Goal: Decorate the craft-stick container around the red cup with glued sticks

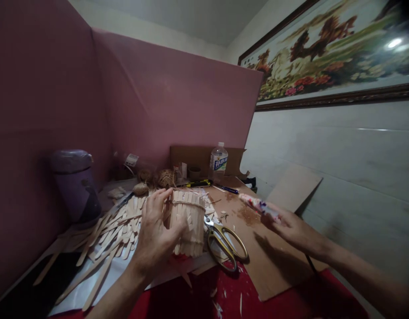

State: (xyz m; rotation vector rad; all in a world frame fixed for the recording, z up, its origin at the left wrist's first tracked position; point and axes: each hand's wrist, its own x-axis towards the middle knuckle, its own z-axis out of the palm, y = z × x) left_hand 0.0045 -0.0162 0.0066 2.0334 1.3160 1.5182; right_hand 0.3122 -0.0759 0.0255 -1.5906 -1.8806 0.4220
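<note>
A round holder made of upright wooden sticks, with twine around its top and bottom, stands on the table. My left hand is wrapped round its left side, thumb across the front. Off to the right, above the cardboard, my right hand grips a white tool with colourful spots, its tip pointing left; a dark cord hangs below the wrist. Gold-handled scissors lie just right of the holder. Loose wooden sticks are heaped on white paper left of my left hand.
Behind stand a plastic bottle and balls of twine, with a yellow-black cutter and a blue pen nearby. A purple container is at the left. Brown cardboard covers the right side over red cloth.
</note>
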